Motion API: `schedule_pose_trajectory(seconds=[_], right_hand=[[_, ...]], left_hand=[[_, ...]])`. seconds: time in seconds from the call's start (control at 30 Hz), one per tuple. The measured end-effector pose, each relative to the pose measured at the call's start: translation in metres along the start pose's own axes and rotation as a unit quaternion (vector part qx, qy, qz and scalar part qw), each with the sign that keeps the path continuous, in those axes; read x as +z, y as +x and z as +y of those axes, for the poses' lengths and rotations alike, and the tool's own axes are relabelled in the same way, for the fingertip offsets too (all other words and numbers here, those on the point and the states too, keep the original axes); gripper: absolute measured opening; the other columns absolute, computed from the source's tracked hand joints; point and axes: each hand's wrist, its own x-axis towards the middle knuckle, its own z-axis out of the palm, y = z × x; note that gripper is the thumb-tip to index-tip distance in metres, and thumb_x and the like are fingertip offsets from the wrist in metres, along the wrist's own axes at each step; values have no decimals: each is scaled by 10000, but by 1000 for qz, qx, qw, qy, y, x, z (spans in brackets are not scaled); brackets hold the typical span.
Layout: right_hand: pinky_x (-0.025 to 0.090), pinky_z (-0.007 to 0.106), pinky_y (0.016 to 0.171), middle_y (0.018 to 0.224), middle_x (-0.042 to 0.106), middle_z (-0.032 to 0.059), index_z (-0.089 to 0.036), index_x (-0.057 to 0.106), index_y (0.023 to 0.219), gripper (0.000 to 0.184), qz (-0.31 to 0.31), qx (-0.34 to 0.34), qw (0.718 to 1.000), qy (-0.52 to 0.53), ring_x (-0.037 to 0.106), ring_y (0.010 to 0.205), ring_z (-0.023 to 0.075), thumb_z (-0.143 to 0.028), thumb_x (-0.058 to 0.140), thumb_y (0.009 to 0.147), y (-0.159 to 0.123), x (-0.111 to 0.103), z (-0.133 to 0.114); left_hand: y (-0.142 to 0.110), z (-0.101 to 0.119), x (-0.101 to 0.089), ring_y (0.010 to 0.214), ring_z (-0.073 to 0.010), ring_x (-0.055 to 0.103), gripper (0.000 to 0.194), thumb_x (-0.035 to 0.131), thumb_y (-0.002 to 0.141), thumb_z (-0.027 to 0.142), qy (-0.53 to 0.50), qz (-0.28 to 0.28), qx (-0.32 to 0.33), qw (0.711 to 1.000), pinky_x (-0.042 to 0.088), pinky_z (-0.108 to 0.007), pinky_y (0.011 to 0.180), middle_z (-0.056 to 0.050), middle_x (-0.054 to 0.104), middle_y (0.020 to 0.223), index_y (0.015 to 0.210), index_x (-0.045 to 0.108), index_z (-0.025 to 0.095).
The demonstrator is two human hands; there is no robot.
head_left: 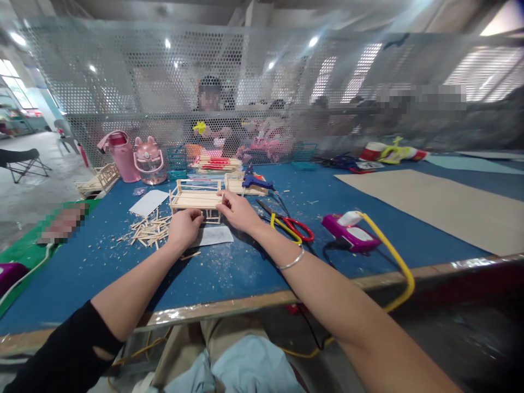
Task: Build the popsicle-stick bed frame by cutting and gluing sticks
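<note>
A small model frame made of pale wooden sticks [195, 198] stands upright on the blue tabletop, with a slatted deck and thin posts. My left hand [185, 226] is at its near lower edge, thumb and fingers pinched together. At the frame's right end my right hand [237, 210] grips the corner between thumb and fingers. What the left fingertips pinch is hidden. A white paper slip [213, 236] lies just below the frame. Loose cut sticks [151, 231] are heaped to the left of my left hand.
Red-and-yellow-handled scissors [292, 224] and a blue glue gun [257, 182] lie right of the frame. A purple power socket [350, 233] with a yellow cable sits farther right. Pink bottles [150, 162] stand back left. Behind rises a perforated metal screen [164, 82], with a person beyond it.
</note>
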Motion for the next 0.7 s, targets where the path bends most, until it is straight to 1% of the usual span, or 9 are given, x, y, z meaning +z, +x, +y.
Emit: schedule_pose_trajectory(seconds=[0.07, 0.13, 0.23, 0.3, 0.5, 0.6, 0.7], right_hand=[[379, 260, 732, 863, 608, 56, -143, 546, 1027, 239, 0, -3, 1000, -1, 523, 757, 150, -192, 467, 807, 1, 1, 1], [378, 267, 762, 921, 612, 72, -140, 551, 1030, 242, -3, -2, 1000, -1, 530, 801, 158, -184, 452, 813, 1, 1, 3], [383, 269, 754, 872, 618, 68, -125, 539, 1079, 284, -8, 3, 1000, -3, 533, 779, 161, -180, 448, 816, 1, 1, 5], [385, 270, 746, 851, 619, 64, -124, 534, 1096, 298, -7, 3, 1000, -3, 532, 763, 160, -184, 448, 817, 1, 1, 5], [382, 270, 762, 944, 619, 77, -140, 549, 1059, 269, -6, -2, 1000, 3, 535, 798, 160, -189, 444, 816, 1, 1, 6], [385, 266, 740, 887, 620, 66, -133, 533, 1100, 300, -9, 3, 1000, 0, 532, 758, 156, -186, 445, 817, 1, 1, 5], [383, 261, 729, 829, 613, 51, -133, 527, 1117, 313, -10, 5, 1000, -3, 526, 737, 152, -187, 447, 819, 1, 1, 4]], left_hand=[[0, -1, -2, 677, -151, 595, 193, 502, 752, 286, -7, 2, -4, 1000, 388, -238, 618, -28, 683, 730, 800, 663, 191], [0, -2, -5, 652, -144, 590, 184, 496, 745, 272, -18, 5, -5, 1000, 387, -234, 607, -20, 673, 698, 786, 653, 185], [0, -4, -7, 639, -141, 585, 168, 508, 735, 269, -31, 2, 1, 1000, 387, -233, 607, -10, 668, 681, 783, 646, 186], [0, -5, -7, 661, -145, 590, 167, 525, 733, 277, -32, -3, 8, 999, 392, -236, 627, -15, 680, 712, 788, 655, 189], [1, -3, -2, 742, -167, 611, 201, 521, 755, 298, 7, -7, -10, 1000, 407, -242, 666, -31, 705, 807, 835, 684, 211], [1, -2, -1, 738, -168, 611, 210, 513, 760, 296, 20, 0, -13, 1000, 405, -243, 668, -37, 704, 807, 842, 686, 209], [3, -3, -1, 710, -170, 606, 201, 518, 754, 298, 24, 1, -14, 1000, 397, -245, 645, -37, 701, 769, 810, 690, 209]])
